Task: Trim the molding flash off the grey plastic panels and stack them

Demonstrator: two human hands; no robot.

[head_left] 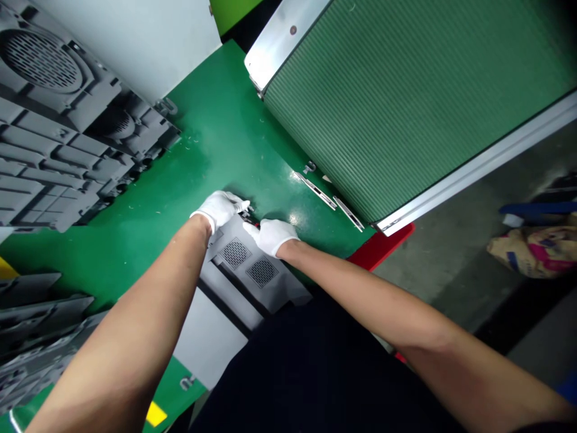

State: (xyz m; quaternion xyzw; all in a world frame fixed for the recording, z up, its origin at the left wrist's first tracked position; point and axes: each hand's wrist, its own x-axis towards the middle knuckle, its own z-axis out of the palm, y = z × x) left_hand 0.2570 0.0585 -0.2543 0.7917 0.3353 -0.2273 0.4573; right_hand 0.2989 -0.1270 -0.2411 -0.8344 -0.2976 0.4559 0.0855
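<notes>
A grey plastic panel (252,282) with two square grilles lies on the green tabletop (225,138), close against my body. At its far end my white-gloved left hand (220,209) has its fingers pinched together by a small dark part (246,211). My right hand (273,236), also in a white glove, curls over the same end from the other side, with its thumb and forefinger toward the left hand. A bit of red shows beside its fingertips. What either hand grips there is too small to make out.
A green ribbed conveyor belt (406,102) with metal side rails fills the upper right. Two narrow light pieces (331,201) lie beside its end. Large grey moulded panels (58,132) stand at the left, with more (45,331) below. A red tray edge (383,246) shows under the conveyor.
</notes>
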